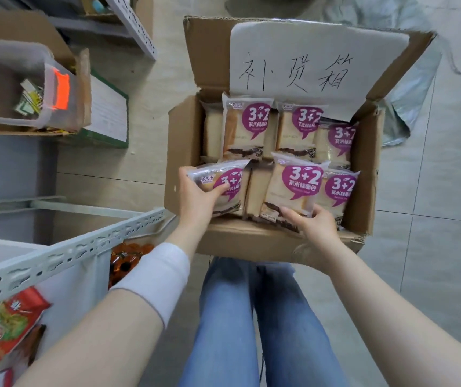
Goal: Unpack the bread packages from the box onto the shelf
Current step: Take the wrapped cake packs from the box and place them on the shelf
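Jeans-clad legs (251,317) fill the bottom of the view, and above them two bare forearms reach into the cardboard box (184,141), which sits on the floor tiles with its flaps thrown wide.

The left hand (198,191) grips the near-left package (223,180). Its thumb lies across the printed front and its fingers wrap out of sight behind, and the pack sits tilted at the box's near-left corner. The right hand (315,224) pinches the bottom edge of the middle package (293,185). Its fingers curl round the lower seam, with the forefinger laid along the front. Both hands are closed on bread, one pack each.

The other packages (247,127) stand upright in two rows, pressed against one another, with a handwritten paper sign (307,60) on the far flap above them. The shelf (70,252) is close by on the person's left, a grey perforated rail with red snack bags (6,322) lying below it.

To my eye the job has barely begun, since the box looks nearly full. Each pack would come out best drawn straight up, so the crimped edges don't snag the neighbours. The squeeze should be kept gentle, because soft sliced bread in thin film will dent easily. The right hand's hold on the bottom seam looks the weaker of the two, and a fuller grasp across the body would carry better. Swinging left, the packs need to clear the rail's metal edge.
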A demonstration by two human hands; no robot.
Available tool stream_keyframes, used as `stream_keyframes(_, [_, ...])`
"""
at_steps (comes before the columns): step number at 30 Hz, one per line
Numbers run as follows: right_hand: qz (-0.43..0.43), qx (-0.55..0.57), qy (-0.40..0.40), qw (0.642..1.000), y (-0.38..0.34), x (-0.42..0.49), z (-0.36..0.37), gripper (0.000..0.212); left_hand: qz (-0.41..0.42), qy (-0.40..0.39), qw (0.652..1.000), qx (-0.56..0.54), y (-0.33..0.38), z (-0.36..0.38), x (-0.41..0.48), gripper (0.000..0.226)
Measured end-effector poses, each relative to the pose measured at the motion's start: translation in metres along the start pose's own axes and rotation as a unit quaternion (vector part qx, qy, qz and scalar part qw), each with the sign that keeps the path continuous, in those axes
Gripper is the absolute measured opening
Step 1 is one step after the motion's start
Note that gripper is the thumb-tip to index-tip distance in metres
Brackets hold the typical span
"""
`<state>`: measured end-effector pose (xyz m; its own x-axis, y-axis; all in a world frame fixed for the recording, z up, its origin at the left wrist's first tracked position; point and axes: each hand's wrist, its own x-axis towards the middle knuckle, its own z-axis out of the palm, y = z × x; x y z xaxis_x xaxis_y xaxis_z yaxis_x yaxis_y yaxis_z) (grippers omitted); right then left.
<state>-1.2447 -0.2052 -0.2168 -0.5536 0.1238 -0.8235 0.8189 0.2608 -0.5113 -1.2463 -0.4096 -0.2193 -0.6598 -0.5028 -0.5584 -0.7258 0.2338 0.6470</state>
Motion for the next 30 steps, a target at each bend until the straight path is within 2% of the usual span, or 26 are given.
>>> stream_keyframes(4, [-0.032, 0.035, -0.05, 0.998, -0.006, -0.043, -0.033, 0.032, 0.03, 0.036, 0.996, -0.079, 0.015, -0.035, -0.038, 0.055])
stream_keyframes(8, [-0.095, -0.005, -0.086, 0.992, -0.009, -0.102, -0.051, 0.052, 0.055, 0.095, 0.979, -0.174, 0.038, -0.092, -0.109, 0.058])
stream_keyframes(12, [-0.192, -0.057, -0.152, 0.968, -0.028, -0.184, -0.06, 0.027, 0.113, 0.144, 0.948, -0.26, 0.061, -0.168, -0.201, 0.046])
stream_keyframes(16, [-0.26, -0.106, -0.202, 0.938, -0.057, -0.272, -0.049, 0.022, 0.158, 0.207, 0.92, -0.293, 0.076, -0.255, -0.295, 0.036])
stream_keyframes(23, [-0.366, -0.157, -0.306, 0.864, -0.097, -0.408, 0.023, 0.025, 0.215, 0.345, 0.87, -0.279, 0.05, -0.415, -0.418, 0.032])
stream_keyframes(26, [-0.404, -0.179, -0.351, 0.826, -0.101, -0.461, 0.076, 0.018, 0.2, 0.425, 0.84, -0.273, 0.015, -0.477, -0.447, 0.029])
stream_keyframes(30, [-0.436, -0.17, -0.415, 0.78, -0.1, -0.522, 0.164, 0.01, 0.174, 0.482, 0.81, -0.284, -0.042, -0.554, -0.466, 0.029])
